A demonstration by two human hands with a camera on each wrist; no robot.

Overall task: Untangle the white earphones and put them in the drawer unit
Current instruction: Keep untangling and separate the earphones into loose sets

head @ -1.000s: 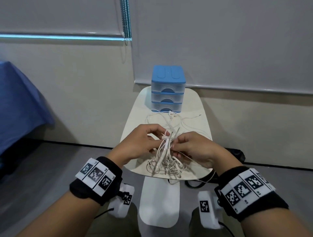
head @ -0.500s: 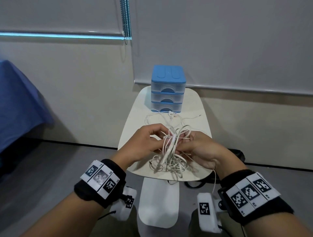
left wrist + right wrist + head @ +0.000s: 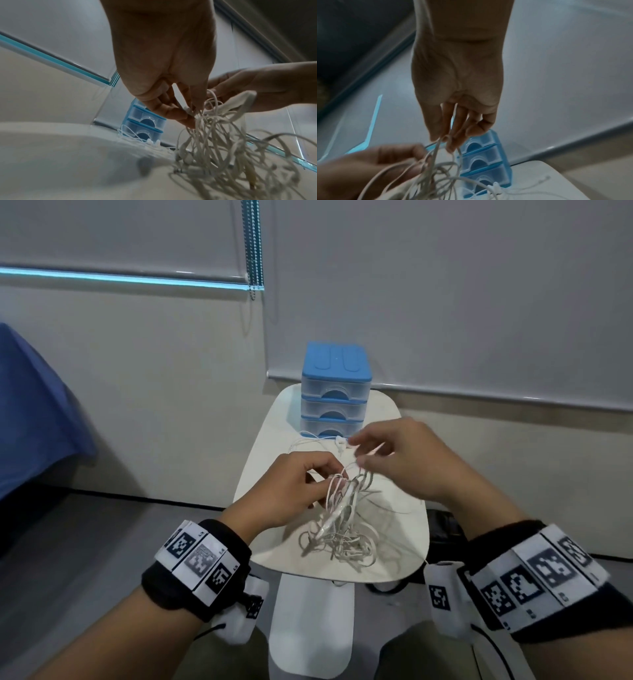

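Item: white earphones (image 3: 337, 518), tangled bundle, lifted partly off the table (image 3: 270, 446) before the drawer unit (image 3: 335, 392).
Thin, light, limp cord, likely to snag; best held at a firm earbud or plug. Left hand (image 3: 291, 487) pinches the knot; right hand (image 3: 397, 457) pinches one loop upward.

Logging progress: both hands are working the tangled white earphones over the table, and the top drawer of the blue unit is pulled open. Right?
Not quite. All three drawers of the drawer unit are closed, as the head view shows. The rest holds: the left hand and right hand both pinch cords of the tangled earphones over the table.
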